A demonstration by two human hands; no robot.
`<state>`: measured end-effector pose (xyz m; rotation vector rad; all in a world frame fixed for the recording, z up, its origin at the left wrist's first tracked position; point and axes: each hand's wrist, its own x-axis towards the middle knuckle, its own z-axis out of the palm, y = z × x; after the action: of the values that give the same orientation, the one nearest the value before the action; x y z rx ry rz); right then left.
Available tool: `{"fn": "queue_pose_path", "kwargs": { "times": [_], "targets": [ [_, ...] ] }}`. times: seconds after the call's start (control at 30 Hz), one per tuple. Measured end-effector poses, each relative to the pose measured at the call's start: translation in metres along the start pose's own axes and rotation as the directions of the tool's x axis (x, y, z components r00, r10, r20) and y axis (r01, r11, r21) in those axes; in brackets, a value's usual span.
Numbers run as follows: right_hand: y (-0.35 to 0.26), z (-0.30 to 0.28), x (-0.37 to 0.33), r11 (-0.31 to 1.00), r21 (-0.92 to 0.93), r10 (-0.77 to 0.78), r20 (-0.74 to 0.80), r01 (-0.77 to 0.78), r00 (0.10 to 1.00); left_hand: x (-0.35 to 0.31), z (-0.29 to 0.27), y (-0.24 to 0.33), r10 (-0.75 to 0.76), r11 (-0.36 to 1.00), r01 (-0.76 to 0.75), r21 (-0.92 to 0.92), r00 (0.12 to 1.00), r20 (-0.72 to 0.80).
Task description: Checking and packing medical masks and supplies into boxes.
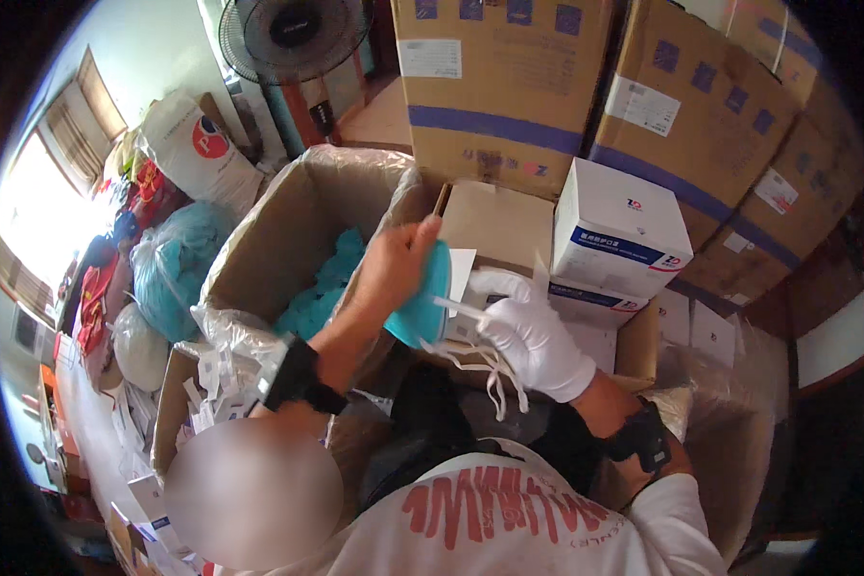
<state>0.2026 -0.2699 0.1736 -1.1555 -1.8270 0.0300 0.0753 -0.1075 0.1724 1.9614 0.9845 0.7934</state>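
At the centre of the frame the left hand [394, 264], bare, grips a teal mask [424, 305] by its upper edge. The right hand [528, 336] (in a white glove) is closed on the white strap [461, 309] of this mask. Behind them, a big carton [288, 206] holds more teal masks, and a white box [616, 230] stands at the right.

There is little free room. The big brown boxes [586, 86] stand like a wall at the back. The white box [619, 230] blocks the right. The lined carton [298, 216] is open on top, with room above the teal pile [322, 293] inside. Bags [168, 264] crowd the left.
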Motion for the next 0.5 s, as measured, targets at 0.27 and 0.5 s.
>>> {"fn": "queue_pose_path", "kwargs": {
  "times": [0.27,0.5],
  "targets": [
    [-0.06,0.022,0.027,0.928,0.188,0.304,0.113,-0.321,0.946,0.032,0.043,0.019,0.261,0.925,-0.211,0.316,0.957,-0.127],
    [-0.083,-0.017,-0.005,0.818,-0.526,-0.021,0.374,0.231,0.927,0.091,0.009,-0.051,-0.181,0.983,0.183,-0.033,0.896,-0.406]
  ]
}}
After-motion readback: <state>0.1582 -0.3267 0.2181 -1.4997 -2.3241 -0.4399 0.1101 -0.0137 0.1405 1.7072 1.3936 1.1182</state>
